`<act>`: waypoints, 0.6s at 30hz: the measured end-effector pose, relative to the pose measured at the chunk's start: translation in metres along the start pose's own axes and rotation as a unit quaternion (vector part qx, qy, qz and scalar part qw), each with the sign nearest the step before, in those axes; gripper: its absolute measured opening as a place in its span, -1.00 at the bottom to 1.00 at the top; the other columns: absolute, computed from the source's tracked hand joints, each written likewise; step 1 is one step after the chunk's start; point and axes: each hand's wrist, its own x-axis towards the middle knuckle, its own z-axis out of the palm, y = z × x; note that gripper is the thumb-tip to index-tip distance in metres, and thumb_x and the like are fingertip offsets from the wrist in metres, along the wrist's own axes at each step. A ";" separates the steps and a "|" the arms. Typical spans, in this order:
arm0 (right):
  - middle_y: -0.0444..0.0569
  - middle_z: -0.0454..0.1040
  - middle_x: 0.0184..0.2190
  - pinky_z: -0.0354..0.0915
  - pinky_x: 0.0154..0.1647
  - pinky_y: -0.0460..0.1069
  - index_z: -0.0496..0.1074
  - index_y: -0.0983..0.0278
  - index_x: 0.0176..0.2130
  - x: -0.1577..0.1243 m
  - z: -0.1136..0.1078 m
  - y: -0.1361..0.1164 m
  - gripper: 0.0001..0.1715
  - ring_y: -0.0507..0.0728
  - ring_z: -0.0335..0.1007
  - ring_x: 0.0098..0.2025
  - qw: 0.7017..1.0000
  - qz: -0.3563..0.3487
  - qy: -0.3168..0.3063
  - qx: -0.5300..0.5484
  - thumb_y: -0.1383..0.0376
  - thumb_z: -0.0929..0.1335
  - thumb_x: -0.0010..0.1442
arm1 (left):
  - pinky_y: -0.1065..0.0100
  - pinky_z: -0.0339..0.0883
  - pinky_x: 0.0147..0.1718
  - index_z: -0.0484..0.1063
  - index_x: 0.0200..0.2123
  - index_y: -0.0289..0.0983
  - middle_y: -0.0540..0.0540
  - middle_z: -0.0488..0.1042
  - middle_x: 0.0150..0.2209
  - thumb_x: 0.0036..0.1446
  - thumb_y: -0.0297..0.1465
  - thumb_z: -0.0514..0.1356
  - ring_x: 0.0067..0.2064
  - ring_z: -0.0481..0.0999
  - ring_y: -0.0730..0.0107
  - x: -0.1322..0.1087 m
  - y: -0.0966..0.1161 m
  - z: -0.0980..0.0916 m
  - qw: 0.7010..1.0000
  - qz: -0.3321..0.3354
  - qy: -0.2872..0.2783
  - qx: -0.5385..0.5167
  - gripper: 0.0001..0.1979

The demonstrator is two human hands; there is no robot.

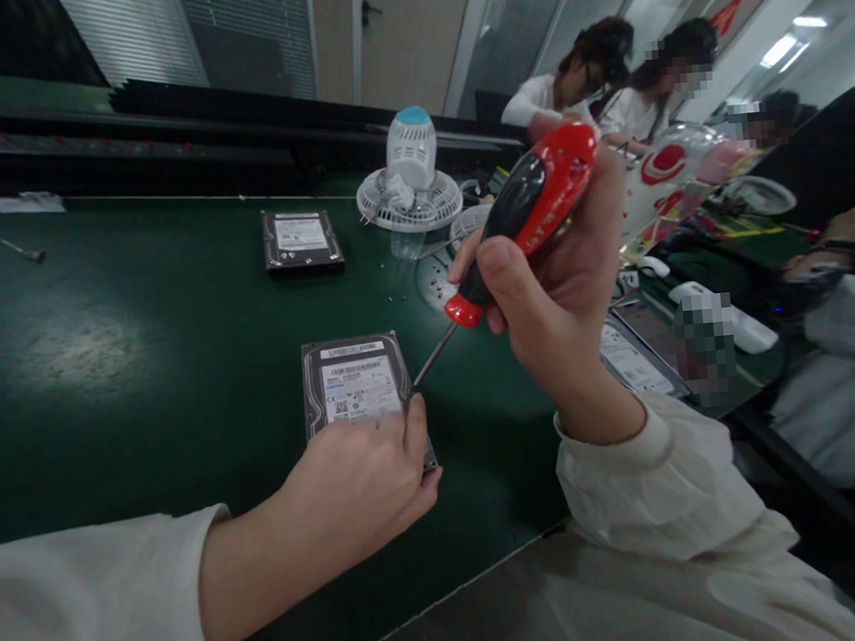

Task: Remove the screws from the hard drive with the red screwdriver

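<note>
From the head view: held one screwdriver in the right hand, closed round the red-and-black handle with the shaft slanted down to the left. Had its tip at the right edge of one drive, just beside the left index finger. Rested the left hand over the near part of this drive, with one finger and the thumb by its right edge; could not tell the grip of the hidden fingers. Had the drive flat, label up, on the green worktop.

Counted three drives in all, with the second drive farther back and the third drive partly behind the right wrist. Saw one white fan with a blue cap, near some dark bits too small to count. Made out at least two people beyond.
</note>
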 end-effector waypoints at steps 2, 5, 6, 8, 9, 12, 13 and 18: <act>-0.19 0.06 0.39 0.53 -0.06 -0.07 0.16 -0.08 0.17 0.002 -0.001 -0.003 -0.38 0.02 0.50 0.02 0.999 -0.028 0.008 -0.015 0.13 0.43 0.21 | 0.22 0.39 -0.61 0.44 0.16 -0.62 -0.31 0.61 -0.34 0.32 -0.19 0.10 -0.45 0.60 0.11 0.000 0.000 0.000 1.000 -0.001 -0.001 -0.007 -0.41; -0.17 0.10 0.37 0.50 0.10 -0.05 0.19 -0.03 0.18 0.005 -0.004 -0.006 -0.37 0.03 0.47 0.07 0.998 -0.039 -0.003 -0.040 0.16 0.44 0.20 | 0.21 0.39 -0.60 0.44 0.16 -0.62 -0.31 0.62 -0.34 0.31 -0.20 0.11 -0.45 0.60 0.11 0.000 -0.001 0.000 1.000 -0.004 -0.002 -0.005 -0.41; -0.16 0.12 0.37 0.48 0.13 -0.05 0.19 -0.03 0.19 0.006 -0.005 -0.007 -0.37 0.04 0.47 0.10 0.998 -0.033 -0.009 -0.046 0.15 0.44 0.21 | 0.21 0.39 -0.60 0.45 0.15 -0.62 -0.30 0.61 -0.34 0.31 -0.20 0.12 -0.46 0.59 0.12 -0.001 -0.001 0.000 1.000 -0.003 0.001 -0.002 -0.41; -0.18 0.13 0.38 0.46 0.15 -0.08 0.19 -0.04 0.20 0.009 -0.007 -0.006 -0.39 0.07 0.44 0.18 0.998 -0.018 -0.024 -0.050 0.14 0.42 0.23 | 0.22 0.37 -0.59 0.45 0.15 -0.61 -0.28 0.60 -0.37 0.31 -0.19 0.12 -0.46 0.59 0.13 -0.001 -0.001 0.001 1.000 0.001 0.006 0.005 -0.42; -0.19 0.12 0.40 0.46 0.16 -0.08 0.19 -0.05 0.21 0.010 -0.008 -0.004 -0.40 0.08 0.42 0.22 0.998 -0.015 -0.036 -0.043 0.12 0.40 0.24 | 0.23 0.36 -0.60 0.45 0.15 -0.61 -0.27 0.60 -0.38 0.32 -0.19 0.11 -0.47 0.58 0.14 -0.002 -0.001 0.001 1.000 0.004 0.007 0.007 -0.41; -0.23 0.09 0.43 0.48 0.15 -0.07 0.17 -0.07 0.25 0.013 -0.008 -0.001 -0.41 0.10 0.36 0.29 0.997 -0.019 -0.075 0.000 0.09 0.35 0.28 | 0.27 0.34 -0.60 0.46 0.15 -0.59 -0.27 0.61 -0.37 0.33 -0.17 0.10 -0.47 0.58 0.18 -0.002 -0.002 0.002 1.000 0.002 0.009 0.006 -0.41; -0.24 0.06 0.45 0.50 0.13 -0.06 0.16 -0.08 0.26 0.013 -0.008 0.000 -0.39 0.10 0.36 0.29 0.997 -0.018 -0.076 0.004 0.09 0.36 0.28 | 0.27 0.33 -0.60 0.46 0.15 -0.58 -0.27 0.61 -0.37 0.32 -0.16 0.10 -0.47 0.58 0.19 -0.002 -0.002 0.002 1.000 -0.002 0.012 0.003 -0.41; -0.25 0.04 0.44 0.49 0.17 -0.03 0.25 -0.08 0.21 0.013 -0.006 -0.006 -0.34 0.15 0.35 0.29 0.995 -0.043 -0.016 -0.089 0.05 0.45 0.17 | 0.25 0.35 -0.61 0.48 0.13 -0.59 -0.29 0.63 -0.35 0.31 -0.18 0.11 -0.49 0.58 0.18 -0.002 -0.002 0.001 1.000 -0.011 0.014 -0.008 -0.42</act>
